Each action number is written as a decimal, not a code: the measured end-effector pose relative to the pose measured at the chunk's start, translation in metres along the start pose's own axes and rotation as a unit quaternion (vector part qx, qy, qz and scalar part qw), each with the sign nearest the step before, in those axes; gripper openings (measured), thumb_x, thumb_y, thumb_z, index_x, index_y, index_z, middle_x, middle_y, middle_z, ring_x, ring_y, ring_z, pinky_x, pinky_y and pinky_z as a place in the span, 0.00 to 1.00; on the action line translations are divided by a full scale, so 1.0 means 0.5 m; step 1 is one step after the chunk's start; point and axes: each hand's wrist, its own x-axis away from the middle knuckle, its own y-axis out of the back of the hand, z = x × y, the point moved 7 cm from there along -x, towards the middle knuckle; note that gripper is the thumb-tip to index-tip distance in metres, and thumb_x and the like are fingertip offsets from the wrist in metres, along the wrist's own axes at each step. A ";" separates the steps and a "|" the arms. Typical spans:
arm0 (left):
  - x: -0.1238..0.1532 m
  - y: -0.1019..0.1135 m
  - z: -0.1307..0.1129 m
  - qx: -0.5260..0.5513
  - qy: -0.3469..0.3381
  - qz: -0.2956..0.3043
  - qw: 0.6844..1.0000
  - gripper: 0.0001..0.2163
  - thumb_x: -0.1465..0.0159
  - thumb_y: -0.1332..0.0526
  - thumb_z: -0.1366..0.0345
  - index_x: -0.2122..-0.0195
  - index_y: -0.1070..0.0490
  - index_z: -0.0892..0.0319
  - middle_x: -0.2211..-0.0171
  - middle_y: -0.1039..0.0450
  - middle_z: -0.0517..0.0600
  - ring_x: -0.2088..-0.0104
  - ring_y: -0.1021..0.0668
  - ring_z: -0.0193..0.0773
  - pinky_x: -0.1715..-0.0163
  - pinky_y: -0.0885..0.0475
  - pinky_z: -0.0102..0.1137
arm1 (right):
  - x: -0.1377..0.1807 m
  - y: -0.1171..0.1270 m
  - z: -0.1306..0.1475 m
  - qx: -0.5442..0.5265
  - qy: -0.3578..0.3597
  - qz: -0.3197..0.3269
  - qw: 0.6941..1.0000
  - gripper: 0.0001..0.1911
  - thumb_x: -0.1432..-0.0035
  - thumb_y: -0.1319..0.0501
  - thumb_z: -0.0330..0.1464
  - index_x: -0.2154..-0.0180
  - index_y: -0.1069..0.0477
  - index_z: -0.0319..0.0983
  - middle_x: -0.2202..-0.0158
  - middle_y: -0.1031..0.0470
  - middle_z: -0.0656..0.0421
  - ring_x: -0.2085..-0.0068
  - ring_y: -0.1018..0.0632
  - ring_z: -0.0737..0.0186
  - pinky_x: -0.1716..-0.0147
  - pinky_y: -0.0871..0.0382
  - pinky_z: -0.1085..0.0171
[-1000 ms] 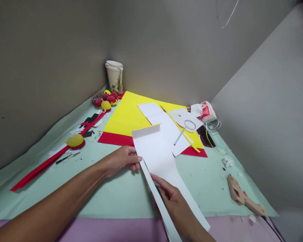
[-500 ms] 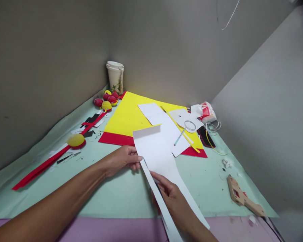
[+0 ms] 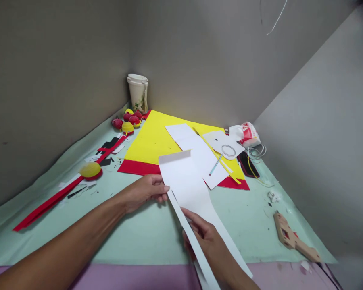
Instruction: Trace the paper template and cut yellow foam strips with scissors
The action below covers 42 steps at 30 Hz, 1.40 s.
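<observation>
A long sheet of white paper (image 3: 189,181) stretches toward me, its far end curled up. A narrow strip (image 3: 196,246) is partly parted from the sheet's left edge, with a slit between them. My left hand (image 3: 151,188) pinches that edge between thumb and fingers, near the top of the slit. My right hand (image 3: 204,237) is closed under and beside the strip, around what appear to be scissors; paper and fingers hide nearly all of them, with only a dark sliver showing.
Yellow card (image 3: 145,141) over red card (image 3: 136,166) lies beyond, with white sheets and a ring-topped stick (image 3: 217,164). At left are a red strap with a yellow dome (image 3: 90,170) and several balls (image 3: 127,128). A glue gun (image 3: 293,239), phone (image 3: 248,165) and white bucket (image 3: 138,92) stand around.
Both hands stay nearly in place on the paper. Less of the dark part between my right fingers shows now. The view has shifted very slightly.
</observation>
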 end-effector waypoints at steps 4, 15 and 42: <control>0.001 -0.001 -0.001 -0.015 0.005 -0.008 1.000 0.12 0.45 0.33 0.63 0.62 0.26 0.64 0.73 0.26 0.50 0.73 0.27 0.33 0.72 0.34 0.29 | -0.004 -0.001 0.001 0.002 0.007 0.001 1.000 0.27 0.43 0.39 0.46 0.44 0.31 0.42 0.76 0.38 0.65 0.76 0.42 0.70 0.77 0.46 0.69; 0.000 -0.004 0.000 -0.030 0.011 -0.009 0.999 0.12 0.45 0.34 0.63 0.62 0.26 0.63 0.74 0.26 0.49 0.74 0.27 0.33 0.72 0.34 0.29 | -0.009 -0.004 0.003 0.001 0.018 0.004 1.000 0.25 0.42 0.39 0.45 0.45 0.30 0.43 0.78 0.44 0.66 0.77 0.44 0.70 0.78 0.48 0.69; 0.000 -0.002 -0.002 -0.015 0.000 -0.028 0.999 0.11 0.45 0.33 0.62 0.64 0.25 0.63 0.75 0.26 0.49 0.75 0.28 0.33 0.72 0.34 0.29 | -0.015 -0.005 0.003 0.001 0.019 0.005 1.000 0.27 0.42 0.39 0.47 0.44 0.31 0.43 0.77 0.44 0.66 0.77 0.43 0.70 0.78 0.47 0.69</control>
